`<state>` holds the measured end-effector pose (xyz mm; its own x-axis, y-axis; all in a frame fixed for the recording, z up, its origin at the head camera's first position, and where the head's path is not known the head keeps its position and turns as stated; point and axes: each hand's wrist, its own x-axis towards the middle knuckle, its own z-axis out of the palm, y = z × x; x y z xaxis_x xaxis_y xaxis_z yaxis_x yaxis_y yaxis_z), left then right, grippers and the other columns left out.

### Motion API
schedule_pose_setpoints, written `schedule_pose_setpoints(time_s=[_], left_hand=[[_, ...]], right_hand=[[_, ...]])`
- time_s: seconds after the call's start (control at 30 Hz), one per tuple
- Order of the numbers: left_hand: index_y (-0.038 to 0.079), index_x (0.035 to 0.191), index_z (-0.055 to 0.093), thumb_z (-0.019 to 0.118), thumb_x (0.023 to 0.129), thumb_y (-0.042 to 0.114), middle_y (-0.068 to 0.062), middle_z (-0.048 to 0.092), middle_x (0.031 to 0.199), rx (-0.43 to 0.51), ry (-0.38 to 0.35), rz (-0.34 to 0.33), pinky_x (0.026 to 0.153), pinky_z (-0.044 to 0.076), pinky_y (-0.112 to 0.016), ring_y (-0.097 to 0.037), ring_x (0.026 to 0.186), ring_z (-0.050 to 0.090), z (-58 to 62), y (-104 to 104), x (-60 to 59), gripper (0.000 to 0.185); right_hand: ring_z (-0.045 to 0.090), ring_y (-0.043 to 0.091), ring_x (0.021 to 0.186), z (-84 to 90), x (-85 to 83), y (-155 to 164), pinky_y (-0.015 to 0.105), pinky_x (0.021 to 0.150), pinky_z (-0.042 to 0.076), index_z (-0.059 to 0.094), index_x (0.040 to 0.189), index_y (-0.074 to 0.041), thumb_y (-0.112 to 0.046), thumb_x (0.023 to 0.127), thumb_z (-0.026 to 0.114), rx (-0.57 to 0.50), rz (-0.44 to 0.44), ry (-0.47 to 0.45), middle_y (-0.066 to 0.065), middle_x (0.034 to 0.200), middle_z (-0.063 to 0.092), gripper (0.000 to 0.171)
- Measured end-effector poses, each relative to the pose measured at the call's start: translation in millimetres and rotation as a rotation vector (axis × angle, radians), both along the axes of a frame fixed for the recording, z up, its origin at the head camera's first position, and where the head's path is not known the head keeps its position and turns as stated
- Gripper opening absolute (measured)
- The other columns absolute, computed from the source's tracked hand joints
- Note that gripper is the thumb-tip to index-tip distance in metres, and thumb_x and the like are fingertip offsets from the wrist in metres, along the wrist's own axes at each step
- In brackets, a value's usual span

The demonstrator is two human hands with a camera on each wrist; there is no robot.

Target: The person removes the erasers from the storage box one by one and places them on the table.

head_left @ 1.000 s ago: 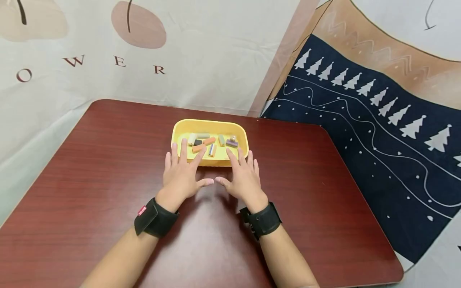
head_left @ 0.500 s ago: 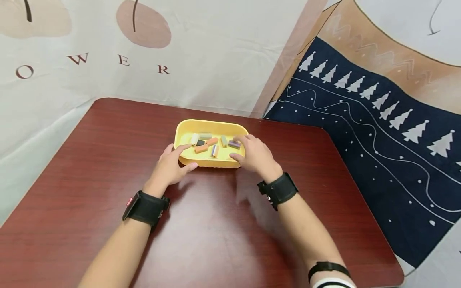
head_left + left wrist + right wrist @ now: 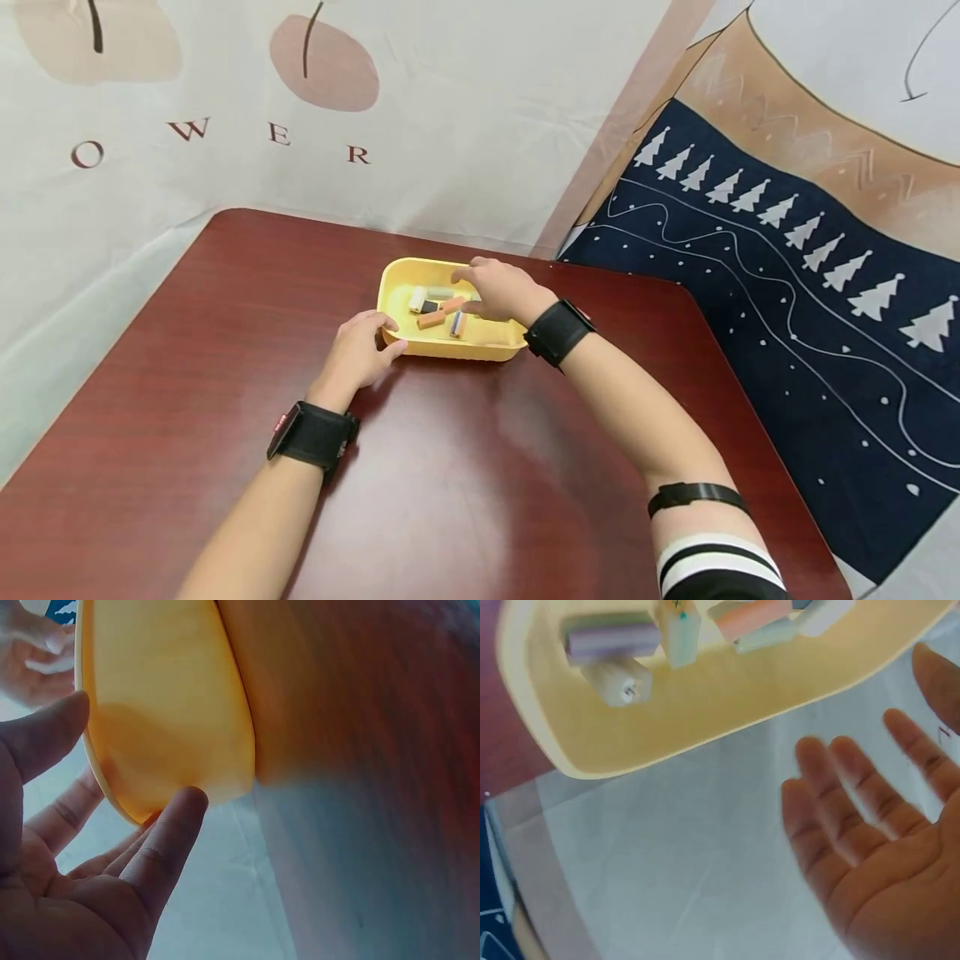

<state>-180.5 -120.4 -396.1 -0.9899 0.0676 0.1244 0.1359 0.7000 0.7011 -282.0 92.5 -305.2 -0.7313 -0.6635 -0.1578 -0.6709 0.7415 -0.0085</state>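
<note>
A yellow tray (image 3: 450, 347) stands on the table with several small blocks inside. Among them are an orange block (image 3: 431, 320), a white block (image 3: 417, 300) and a striped block (image 3: 457, 324). My left hand (image 3: 352, 352) holds the tray's near left corner, thumb and fingers bent about its wall. Over the tray's right half hovers my right hand (image 3: 504, 290), fingers spread and holding nothing. It hides a purple block (image 3: 615, 641) from the head view; the right wrist view shows that block beside a pale one (image 3: 622, 681).
The dark red table (image 3: 225, 375) extends around the tray. Behind it hangs a pale cloth (image 3: 465, 150) with printed letters. A navy cloth with white trees (image 3: 750, 317) hangs along the right side.
My left hand has moved from the tray's front to its left corner. My right hand went out to the right edge, then inward over the tray. The view has shifted slightly.
</note>
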Motion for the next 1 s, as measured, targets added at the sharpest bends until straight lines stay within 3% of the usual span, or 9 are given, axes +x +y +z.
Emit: schedule_pose_setpoints(time_s=[0.27,0.6,1.0], left_hand=[[0.001,0.103,0.064,0.072,0.088,0.02,-0.018,0.058,0.122,-0.008,0.036,-0.003,0.091,0.041,-0.046,-0.035,0.105,0.053,-4.7,8.0,1.0,0.026],[0.0,0.099,0.065,0.073,0.087,0.021,-0.015,0.062,0.107,-0.021,0.093,0.015,0.084,0.042,-0.046,-0.035,0.093,0.054,-5.5,4.6,3.1,0.025],[0.001,0.1,0.065,0.073,0.087,0.022,-0.015,0.062,0.109,-0.03,0.095,0.014,0.085,0.043,-0.046,-0.034,0.095,0.055,-5.6,3.6,-0.5,0.026]], right_hand=[[0.054,0.022,0.113,-18.6,-22.1,-29.4,0.036,0.084,0.049,0.059,0.132,-0.016,-0.029,0.092,0.069,0.119,0.103,-0.055,0.007,0.13,0.055,0.044],[0.054,0.021,0.115,-29.3,-37.3,-63.7,0.034,0.085,0.049,0.059,0.133,-0.018,-0.03,0.094,0.065,0.241,0.202,-0.048,0.004,0.131,0.057,0.041],[0.054,0.017,0.116,-38.3,-41.9,-71.5,0.03,0.093,0.045,0.06,0.132,-0.017,-0.028,0.091,0.068,0.266,0.175,-0.117,0.002,0.134,0.057,0.043]])
